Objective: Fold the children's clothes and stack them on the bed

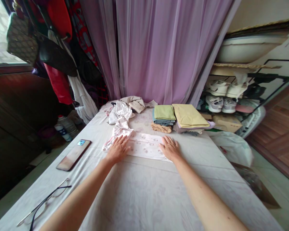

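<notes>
Roughly midway: pressing pale garment flat with open left hand, right hand; folded stacks behind, crumpled heap yet unfolded.

Both hands lie flat, palms down, on a white flower-print garment folded into a long strip on the sheet-covered tabletop. The left hand presses its bunched left end and the right hand its right end. Behind it lie a heap of unfolded clothes and stacks of folded clothes. A smartphone and eyeglasses lie well to the left.
</notes>
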Tool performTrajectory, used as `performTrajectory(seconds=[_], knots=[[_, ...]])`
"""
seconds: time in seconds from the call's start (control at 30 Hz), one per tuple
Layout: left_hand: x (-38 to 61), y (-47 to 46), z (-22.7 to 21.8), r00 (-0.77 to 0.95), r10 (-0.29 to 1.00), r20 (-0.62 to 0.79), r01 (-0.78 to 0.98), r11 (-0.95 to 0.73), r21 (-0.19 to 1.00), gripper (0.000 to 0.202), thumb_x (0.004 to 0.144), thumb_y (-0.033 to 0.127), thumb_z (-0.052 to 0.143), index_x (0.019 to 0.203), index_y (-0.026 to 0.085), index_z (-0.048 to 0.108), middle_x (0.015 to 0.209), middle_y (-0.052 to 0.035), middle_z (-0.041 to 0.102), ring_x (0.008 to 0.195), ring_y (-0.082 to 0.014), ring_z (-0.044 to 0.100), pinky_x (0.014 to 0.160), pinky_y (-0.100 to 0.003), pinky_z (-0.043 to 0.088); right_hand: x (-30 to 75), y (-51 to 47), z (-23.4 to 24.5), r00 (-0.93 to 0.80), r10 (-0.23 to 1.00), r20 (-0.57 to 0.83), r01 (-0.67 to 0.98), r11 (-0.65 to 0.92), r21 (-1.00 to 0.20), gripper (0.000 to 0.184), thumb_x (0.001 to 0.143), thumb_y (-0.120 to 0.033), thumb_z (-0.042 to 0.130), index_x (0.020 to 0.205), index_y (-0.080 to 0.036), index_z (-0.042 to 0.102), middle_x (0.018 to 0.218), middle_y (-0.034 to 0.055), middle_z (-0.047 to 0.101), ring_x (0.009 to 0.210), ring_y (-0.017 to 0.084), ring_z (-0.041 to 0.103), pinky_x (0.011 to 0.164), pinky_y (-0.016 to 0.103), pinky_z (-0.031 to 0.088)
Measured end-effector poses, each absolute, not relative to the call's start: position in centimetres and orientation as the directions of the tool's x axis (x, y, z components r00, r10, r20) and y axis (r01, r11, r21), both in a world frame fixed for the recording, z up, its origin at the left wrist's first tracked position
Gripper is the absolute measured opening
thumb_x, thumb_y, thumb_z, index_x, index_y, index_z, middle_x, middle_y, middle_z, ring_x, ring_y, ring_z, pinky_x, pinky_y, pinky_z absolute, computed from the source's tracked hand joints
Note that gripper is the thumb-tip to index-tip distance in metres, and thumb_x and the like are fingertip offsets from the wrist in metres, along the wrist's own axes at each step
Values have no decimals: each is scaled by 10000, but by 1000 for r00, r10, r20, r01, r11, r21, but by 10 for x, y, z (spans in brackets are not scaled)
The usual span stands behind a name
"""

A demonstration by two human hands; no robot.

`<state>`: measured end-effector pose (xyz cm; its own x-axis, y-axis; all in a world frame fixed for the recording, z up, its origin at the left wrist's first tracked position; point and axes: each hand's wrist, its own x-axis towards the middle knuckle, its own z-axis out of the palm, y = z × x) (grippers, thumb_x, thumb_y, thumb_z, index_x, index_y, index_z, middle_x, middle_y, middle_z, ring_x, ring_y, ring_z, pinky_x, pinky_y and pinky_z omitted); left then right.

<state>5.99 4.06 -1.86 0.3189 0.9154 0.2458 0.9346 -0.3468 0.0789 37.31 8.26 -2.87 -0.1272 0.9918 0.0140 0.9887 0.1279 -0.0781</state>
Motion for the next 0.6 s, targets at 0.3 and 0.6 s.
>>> performTrajectory(seconds=[0.3, 0.6], knots=[[11, 39, -25, 25, 986, 166, 976, -60, 209, 506, 989, 449, 344, 1413, 217, 491, 1487, -124, 468, 1398, -293, 395, 1128, -539, 313, 331, 97, 9, -258, 950, 174, 954, 279, -107, 389, 912, -268, 464, 1251, -189, 637, 1414, 115, 547, 1325, 259, 448, 1117, 435, 272], [9, 38, -30, -2, 981, 195, 935, -68, 349, 419, 981, 436, 407, 1309, 241, 579, 1439, -88, 533, 1349, -262, 454, 1129, -502, 314, 179, 161, 47, -413, 896, 160, 871, 441, -219, 335, 915, -271, 454, 1163, -245, 678, 1173, 50, 707, 1078, 201, 625, 901, 279, 432]])
